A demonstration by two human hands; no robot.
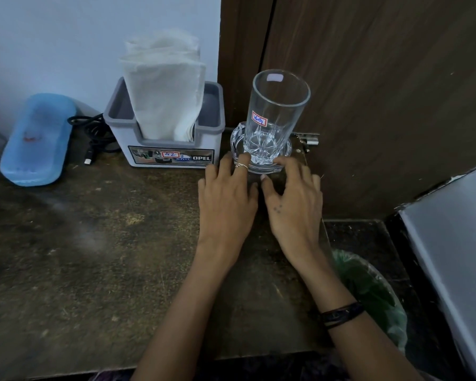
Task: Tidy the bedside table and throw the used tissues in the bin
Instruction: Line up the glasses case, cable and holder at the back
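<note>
A tall clear drinking glass [275, 111] with a red-edged label stands upright on a clear glass coaster [282, 158] at the back right of the brown bedside table [94, 237]. My left hand [227, 193] and my right hand [294, 199] lie side by side in front of it, fingers stretched forward, fingertips touching the coaster's near rim. Left of the glass a grey and white holder [171, 149] carries a stack of clean white tissues [165, 89]. A bin lined with a green bag [374, 295] sits on the floor below the table's right edge. No used tissues show on the table.
A blue case [36, 141] lies at the back left, with a coiled black cable [94, 133] between it and the holder. A dark wooden door [368, 92] with a metal latch [308, 140] rises behind the glass. A grey box [456, 243] stands at the right.
</note>
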